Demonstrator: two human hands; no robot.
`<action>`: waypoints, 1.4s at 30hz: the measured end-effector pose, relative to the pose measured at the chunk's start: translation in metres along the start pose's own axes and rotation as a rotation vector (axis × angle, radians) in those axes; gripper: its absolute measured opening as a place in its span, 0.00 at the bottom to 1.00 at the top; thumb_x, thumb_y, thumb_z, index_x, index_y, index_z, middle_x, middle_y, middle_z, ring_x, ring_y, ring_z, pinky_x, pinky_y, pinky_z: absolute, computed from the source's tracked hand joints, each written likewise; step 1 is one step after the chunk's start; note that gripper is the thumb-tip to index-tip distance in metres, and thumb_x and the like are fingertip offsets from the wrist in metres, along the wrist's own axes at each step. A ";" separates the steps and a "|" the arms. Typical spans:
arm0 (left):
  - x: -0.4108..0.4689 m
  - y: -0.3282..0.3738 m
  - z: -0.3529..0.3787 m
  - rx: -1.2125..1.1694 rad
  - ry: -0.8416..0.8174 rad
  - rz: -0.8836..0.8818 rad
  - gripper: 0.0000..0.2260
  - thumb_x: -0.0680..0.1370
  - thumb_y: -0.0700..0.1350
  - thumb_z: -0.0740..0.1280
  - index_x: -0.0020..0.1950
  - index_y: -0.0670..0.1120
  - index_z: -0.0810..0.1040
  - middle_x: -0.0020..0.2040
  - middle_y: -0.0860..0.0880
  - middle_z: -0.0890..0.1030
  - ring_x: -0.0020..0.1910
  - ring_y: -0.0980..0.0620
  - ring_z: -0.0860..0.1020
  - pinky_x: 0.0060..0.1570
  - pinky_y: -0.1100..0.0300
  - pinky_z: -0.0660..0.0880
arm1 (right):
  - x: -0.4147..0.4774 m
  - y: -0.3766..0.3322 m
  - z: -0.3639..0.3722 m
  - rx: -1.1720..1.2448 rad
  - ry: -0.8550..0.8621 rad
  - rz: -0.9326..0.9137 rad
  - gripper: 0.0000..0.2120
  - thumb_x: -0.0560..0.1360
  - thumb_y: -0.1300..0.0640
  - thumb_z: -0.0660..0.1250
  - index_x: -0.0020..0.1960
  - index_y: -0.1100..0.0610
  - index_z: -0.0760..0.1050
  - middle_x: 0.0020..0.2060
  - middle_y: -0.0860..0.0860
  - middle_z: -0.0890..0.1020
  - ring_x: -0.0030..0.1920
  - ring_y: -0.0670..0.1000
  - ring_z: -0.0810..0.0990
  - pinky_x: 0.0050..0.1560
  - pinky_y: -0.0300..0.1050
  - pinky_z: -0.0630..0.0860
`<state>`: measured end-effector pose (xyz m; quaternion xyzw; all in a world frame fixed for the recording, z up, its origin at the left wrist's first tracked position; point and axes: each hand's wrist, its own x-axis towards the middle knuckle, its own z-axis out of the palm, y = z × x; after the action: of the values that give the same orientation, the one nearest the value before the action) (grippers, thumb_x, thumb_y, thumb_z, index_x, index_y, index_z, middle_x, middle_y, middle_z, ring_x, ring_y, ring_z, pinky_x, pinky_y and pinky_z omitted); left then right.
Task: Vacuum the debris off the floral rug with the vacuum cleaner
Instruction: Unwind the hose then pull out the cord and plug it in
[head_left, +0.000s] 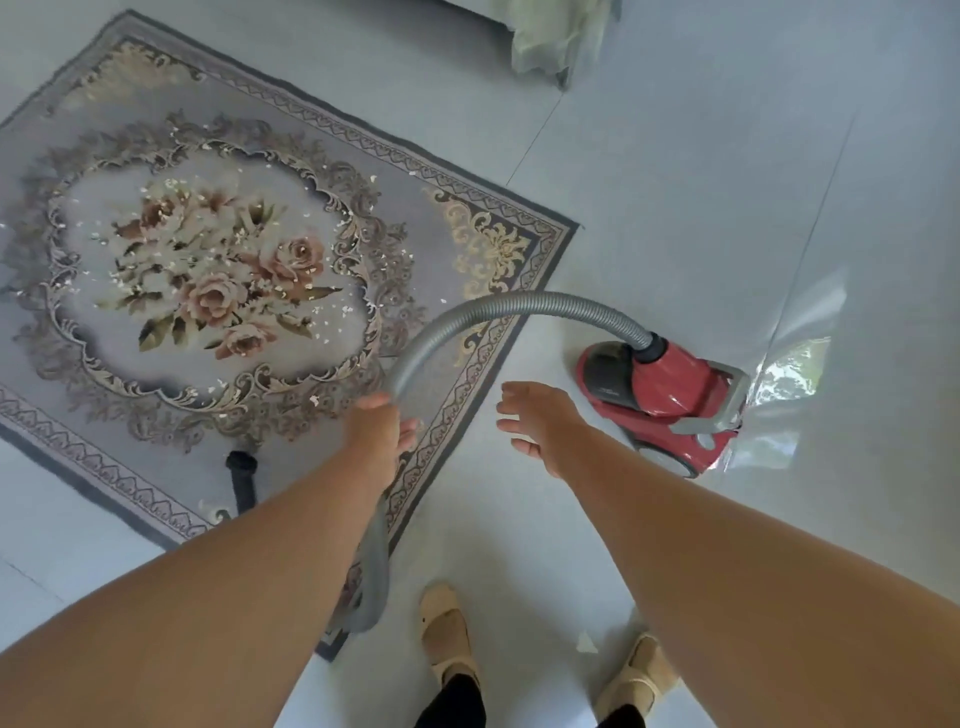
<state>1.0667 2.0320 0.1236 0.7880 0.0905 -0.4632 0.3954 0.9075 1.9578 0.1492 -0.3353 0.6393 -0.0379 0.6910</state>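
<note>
A grey floral rug (171, 130) lies on the tiled floor, with several white scraps of debris (343, 310) scattered over its rose centre. The red vacuum cleaner (662, 384) stands on the tiles to the right of the rug. Its grey hose (519, 301) arches over the rug's corner down to my left hand (379, 421), which grips the hose. The black nozzle end (241, 475) rests on the rug's near border, partly hidden by my left arm. My right hand (535, 421) hovers over the tiles between hose and cleaner, fingers spread, holding nothing.
Pale glossy floor tiles (727, 182) surround the rug. A light green cloth (561, 36) hangs down at the top. My feet in beige shoes (447, 634) stand by the rug's near corner, with a white scrap (586, 643) on the floor between them.
</note>
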 end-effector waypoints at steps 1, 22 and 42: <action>-0.010 -0.001 0.016 0.023 -0.043 0.011 0.14 0.81 0.35 0.59 0.66 0.41 0.73 0.46 0.43 0.80 0.38 0.51 0.79 0.45 0.57 0.79 | -0.002 0.000 -0.014 0.005 -0.013 0.029 0.17 0.81 0.63 0.57 0.69 0.61 0.70 0.67 0.60 0.75 0.61 0.56 0.76 0.46 0.43 0.71; -0.136 -0.085 0.297 0.673 -0.405 0.192 0.09 0.79 0.35 0.61 0.56 0.43 0.77 0.48 0.45 0.79 0.37 0.51 0.80 0.40 0.59 0.77 | -0.020 0.073 -0.318 0.243 0.175 0.151 0.14 0.81 0.63 0.59 0.64 0.61 0.76 0.61 0.62 0.79 0.51 0.56 0.79 0.37 0.38 0.68; -0.113 -0.084 0.468 1.120 -0.552 0.437 0.08 0.79 0.37 0.62 0.54 0.46 0.77 0.51 0.47 0.80 0.49 0.46 0.81 0.47 0.56 0.78 | 0.073 0.079 -0.442 0.164 0.341 0.204 0.07 0.79 0.63 0.62 0.46 0.60 0.79 0.42 0.54 0.79 0.41 0.51 0.77 0.38 0.41 0.71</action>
<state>0.6532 1.7834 0.0481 0.7271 -0.4306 -0.5343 0.0192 0.4895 1.7999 0.0646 -0.2003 0.7723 -0.0757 0.5981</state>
